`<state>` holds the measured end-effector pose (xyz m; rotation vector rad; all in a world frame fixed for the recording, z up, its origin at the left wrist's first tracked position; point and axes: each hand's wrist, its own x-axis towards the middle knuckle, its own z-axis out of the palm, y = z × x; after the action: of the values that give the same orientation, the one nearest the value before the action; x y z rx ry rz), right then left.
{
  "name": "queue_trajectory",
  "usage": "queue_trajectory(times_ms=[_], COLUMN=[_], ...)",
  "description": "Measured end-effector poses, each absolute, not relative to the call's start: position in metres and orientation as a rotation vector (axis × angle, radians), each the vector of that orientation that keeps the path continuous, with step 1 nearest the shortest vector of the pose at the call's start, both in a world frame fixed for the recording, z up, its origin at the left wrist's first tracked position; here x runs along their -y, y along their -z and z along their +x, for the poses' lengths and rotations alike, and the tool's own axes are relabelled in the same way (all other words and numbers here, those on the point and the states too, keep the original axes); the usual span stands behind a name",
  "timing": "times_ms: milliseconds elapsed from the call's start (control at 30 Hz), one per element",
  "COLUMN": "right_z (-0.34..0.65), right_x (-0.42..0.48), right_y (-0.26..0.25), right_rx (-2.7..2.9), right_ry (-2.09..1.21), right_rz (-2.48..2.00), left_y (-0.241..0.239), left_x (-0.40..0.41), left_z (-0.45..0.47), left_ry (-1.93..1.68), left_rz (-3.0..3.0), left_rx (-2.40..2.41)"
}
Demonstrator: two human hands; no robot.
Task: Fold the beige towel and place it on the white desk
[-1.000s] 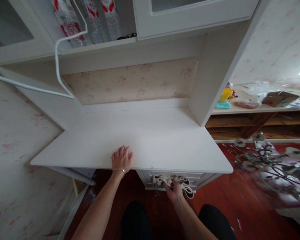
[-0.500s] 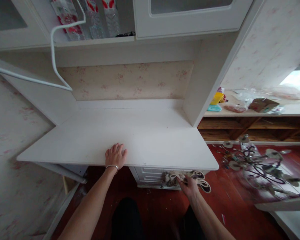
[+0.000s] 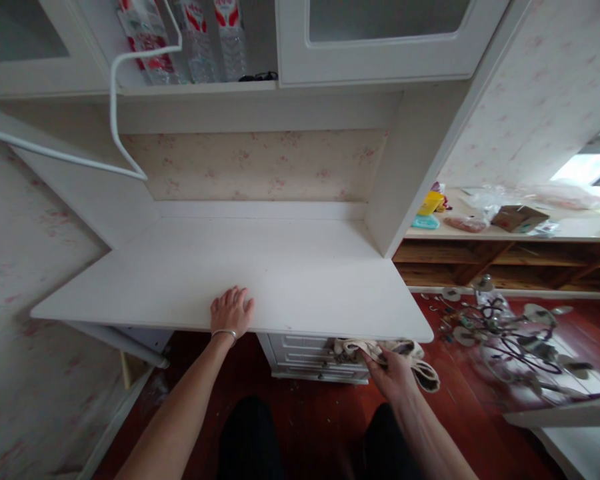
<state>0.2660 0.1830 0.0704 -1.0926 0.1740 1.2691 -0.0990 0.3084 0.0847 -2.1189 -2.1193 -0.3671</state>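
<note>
My left hand (image 3: 231, 311) lies flat, fingers stretched, on the front part of the white desk top (image 3: 300, 280). A bracelet circles that wrist. Below the desk's front edge, toward the right, my right hand (image 3: 391, 373) grips a folded cream-and-dark cloth (image 3: 360, 349). Its folds hang out on both sides of the hand. The cloth is in front of the white drawers (image 3: 300, 353) under the desk; whether it touches them I cannot tell. The fingertips of my right hand are partly hidden by the cloth.
Overhead, a white bent rod (image 3: 114, 100) crosses in front of a shelf with plastic bottles (image 3: 230, 47). A chandelier with curled arms (image 3: 510, 333) lies on the red floor at right. Behind it stands a low wooden shelf (image 3: 435, 252) with a cardboard box (image 3: 517, 218).
My right hand and the cloth have shifted slightly to the right along the desk's front edge. My left hand stays in place. The view has tilted a little.
</note>
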Motion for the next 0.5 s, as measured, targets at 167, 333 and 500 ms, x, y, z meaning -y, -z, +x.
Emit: queue_trajectory(times_ms=[167,333,500], right_z=[0.216,0.151,0.099], right_x=[-0.179,-0.185,-0.192], right_y=[-0.092,-0.099,-0.088], right_rx=[-0.354,-0.392,-0.354], right_ry=[-1.328,-1.476,-1.522], right_rz=[-0.972,-0.873,-0.776], left_y=[-0.087,-0.088,-0.087], left_x=[-0.308,-0.307,-0.306], left_z=[-0.098,-0.097,-0.098], left_ry=[0.37,0.353,0.386], left_rz=[-2.109,-2.106,-2.107], left_rx=[2.115,2.108,2.095])
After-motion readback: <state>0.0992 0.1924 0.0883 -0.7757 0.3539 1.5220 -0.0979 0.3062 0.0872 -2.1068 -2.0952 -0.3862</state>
